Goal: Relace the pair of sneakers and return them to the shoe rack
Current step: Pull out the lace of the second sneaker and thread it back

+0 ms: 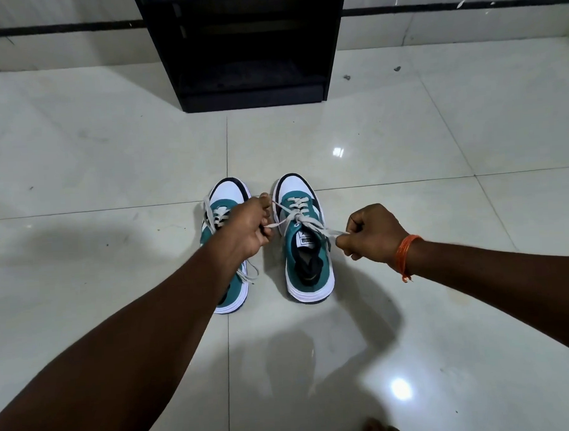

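Left of the left hand (249, 228) the tiled floor (92, 166) lies bare out to the frame edge, broken only by grout lines and a few small dark specks. The left forearm crosses over the left sneaker (227, 248), hiding much of its middle; its white toe shows beyond the knuckles and its white heel edge shows below the arm, with loose lace ends trailing off its inner side. The left hand is closed in a fist on one end of the lace (298, 219) that belongs to the right sneaker (306, 244), which stands between the two hands, toe pointing away, just beside its partner with a narrow strip of tile between them. The lace runs from that fist across the knot over the tongue to the right hand (371, 235), also closed tight, pinching the other end. Both ends look pulled straight outward. An orange thread band (405, 253) circles the right wrist. Beyond the hands, well apart from the toes, a black shoe rack (248, 46) stands against the wall, its lower shelf open and dark, its base edge meeting the tile. Right of the right hand the floor is open and glossy, with bright light reflections and two small bits of debris near the wall.
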